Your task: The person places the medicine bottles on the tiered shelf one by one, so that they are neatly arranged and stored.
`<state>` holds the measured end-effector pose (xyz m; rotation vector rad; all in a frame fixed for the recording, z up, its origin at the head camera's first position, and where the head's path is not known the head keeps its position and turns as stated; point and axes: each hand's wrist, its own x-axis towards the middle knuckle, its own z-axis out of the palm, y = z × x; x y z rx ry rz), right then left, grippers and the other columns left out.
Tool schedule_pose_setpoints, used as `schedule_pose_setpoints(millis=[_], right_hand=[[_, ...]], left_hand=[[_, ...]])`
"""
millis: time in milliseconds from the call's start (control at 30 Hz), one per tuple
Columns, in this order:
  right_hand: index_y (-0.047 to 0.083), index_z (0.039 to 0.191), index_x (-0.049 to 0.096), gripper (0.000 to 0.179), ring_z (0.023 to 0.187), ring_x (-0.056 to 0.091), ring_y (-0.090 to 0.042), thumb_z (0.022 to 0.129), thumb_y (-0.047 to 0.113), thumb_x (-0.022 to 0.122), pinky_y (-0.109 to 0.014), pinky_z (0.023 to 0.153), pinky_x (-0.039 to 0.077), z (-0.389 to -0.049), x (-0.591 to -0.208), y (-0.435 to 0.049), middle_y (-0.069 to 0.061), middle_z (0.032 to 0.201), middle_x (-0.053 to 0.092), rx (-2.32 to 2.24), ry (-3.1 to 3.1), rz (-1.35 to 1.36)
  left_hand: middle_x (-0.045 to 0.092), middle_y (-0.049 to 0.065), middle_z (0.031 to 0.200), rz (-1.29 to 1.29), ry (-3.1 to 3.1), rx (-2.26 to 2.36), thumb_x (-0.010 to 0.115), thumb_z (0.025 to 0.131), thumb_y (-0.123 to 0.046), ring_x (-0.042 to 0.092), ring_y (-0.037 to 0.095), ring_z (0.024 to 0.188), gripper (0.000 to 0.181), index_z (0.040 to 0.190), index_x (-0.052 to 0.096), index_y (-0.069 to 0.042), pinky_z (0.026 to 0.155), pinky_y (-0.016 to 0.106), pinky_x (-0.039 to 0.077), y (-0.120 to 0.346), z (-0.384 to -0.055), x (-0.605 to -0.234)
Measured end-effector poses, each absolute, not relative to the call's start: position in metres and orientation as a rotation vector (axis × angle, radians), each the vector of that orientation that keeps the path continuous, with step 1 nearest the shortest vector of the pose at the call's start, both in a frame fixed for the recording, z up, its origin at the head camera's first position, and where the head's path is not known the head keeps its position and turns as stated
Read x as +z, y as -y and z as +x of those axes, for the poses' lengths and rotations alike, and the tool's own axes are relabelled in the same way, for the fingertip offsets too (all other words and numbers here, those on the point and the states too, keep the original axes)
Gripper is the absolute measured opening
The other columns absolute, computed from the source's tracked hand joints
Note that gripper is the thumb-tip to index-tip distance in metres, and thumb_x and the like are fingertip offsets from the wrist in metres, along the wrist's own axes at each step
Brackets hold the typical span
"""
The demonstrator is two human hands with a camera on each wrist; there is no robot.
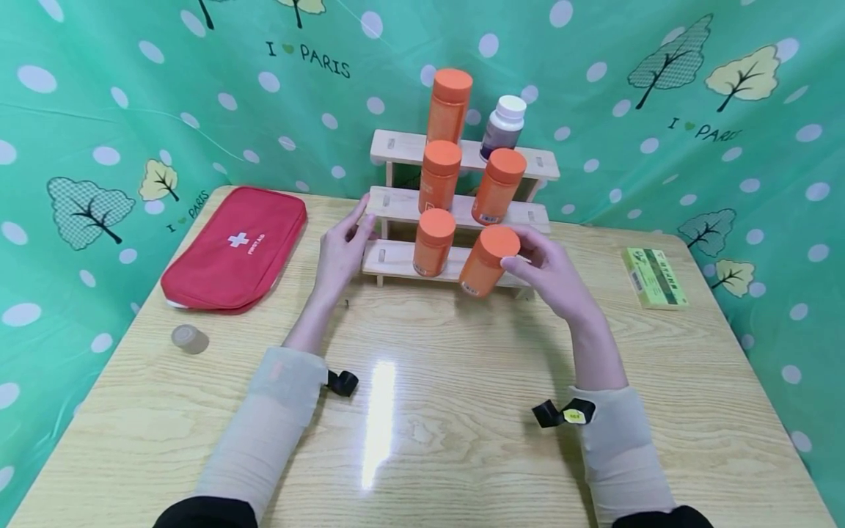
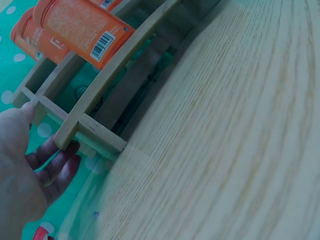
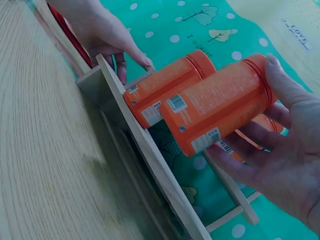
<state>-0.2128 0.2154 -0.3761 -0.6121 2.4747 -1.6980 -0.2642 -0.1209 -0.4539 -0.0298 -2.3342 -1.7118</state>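
Observation:
My right hand point(image 1: 548, 271) holds an orange bottle point(image 1: 487, 262) with an orange lid, tilted, at the front right of a stepped wooden rack point(image 1: 396, 257). In the right wrist view the thumb is by the lid and the fingers pass behind the bottle point(image 3: 215, 105). My left hand point(image 1: 339, 253) grips the rack's left end. Its thumb lies at the middle shelf and its fingers curl at the end of the lowest shelf, as the left wrist view shows. Another orange bottle point(image 1: 433, 246) stands on the lowest shelf, left of the held one.
Two orange bottles, left point(image 1: 437, 180) and right point(image 1: 496, 192), stand on the middle shelf. The top shelf bears a tall orange bottle point(image 1: 447, 110) and a white-capped bottle point(image 1: 503, 128). A red first-aid pouch point(image 1: 240, 253) and small grey cylinder point(image 1: 189, 339) lie left, a green-yellow box point(image 1: 653, 279) right.

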Motion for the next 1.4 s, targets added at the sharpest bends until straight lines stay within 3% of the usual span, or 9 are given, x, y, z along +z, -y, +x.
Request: schedule_pose_setpoints(millis=[367,700,967,1200,1400], right_hand=[[0.017,0.146,0.057,0.047,0.119,0.055,-0.018,0.101,0.029,0.067,-0.021,0.099,0.047,-0.217,-0.379,-0.211,-0.004,0.136,0.061,-1.826,-2.588,-0.41],[0.017,0.144,0.059,0.049,0.116,0.056,-0.016,0.1,0.032,0.069,-0.022,0.1,0.046,-0.221,-0.384,-0.205,-0.005,0.137,0.062,-1.867,-2.637,-0.293],[0.017,0.145,0.059,0.049,0.113,0.056,-0.016,0.099,0.033,0.069,-0.021,0.096,0.047,-0.223,-0.392,-0.201,-0.005,0.135,0.062,-1.82,-2.651,-0.315],[0.02,0.146,0.058,0.051,0.114,0.055,-0.016,0.099,0.038,0.069,-0.022,0.095,0.046,-0.224,-0.397,-0.2,-0.004,0.136,0.062,-1.795,-2.643,-0.291],[0.02,0.146,0.057,0.051,0.115,0.055,-0.016,0.099,0.038,0.069,-0.023,0.097,0.046,-0.226,-0.398,-0.199,-0.005,0.138,0.061,-1.796,-2.637,-0.281]], left_hand=[[0.077,0.017,0.117,-0.024,2.36,-1.708,0.054,0.103,-0.056,0.074,0.028,0.102,0.049,0.15,0.049,-0.044,0.105,0.043,0.049,0.123,-0.264,-0.452],[0.077,0.018,0.112,-0.05,2.36,-1.691,0.056,0.104,-0.052,0.076,0.03,0.099,0.053,0.152,0.051,-0.033,0.106,0.043,0.048,0.123,-0.265,-0.452],[0.077,0.018,0.113,-0.038,2.364,-1.692,0.055,0.103,-0.053,0.075,0.029,0.1,0.047,0.149,0.05,-0.044,0.102,0.042,0.05,0.123,-0.266,-0.454],[0.077,0.02,0.114,-0.043,2.352,-1.703,0.056,0.103,-0.052,0.075,0.03,0.099,0.053,0.152,0.051,-0.033,0.104,0.044,0.05,0.123,-0.266,-0.453],[0.076,0.02,0.118,-0.046,2.349,-1.714,0.055,0.104,-0.052,0.075,0.03,0.1,0.053,0.152,0.05,-0.034,0.104,0.044,0.049,0.123,-0.266,-0.453]])
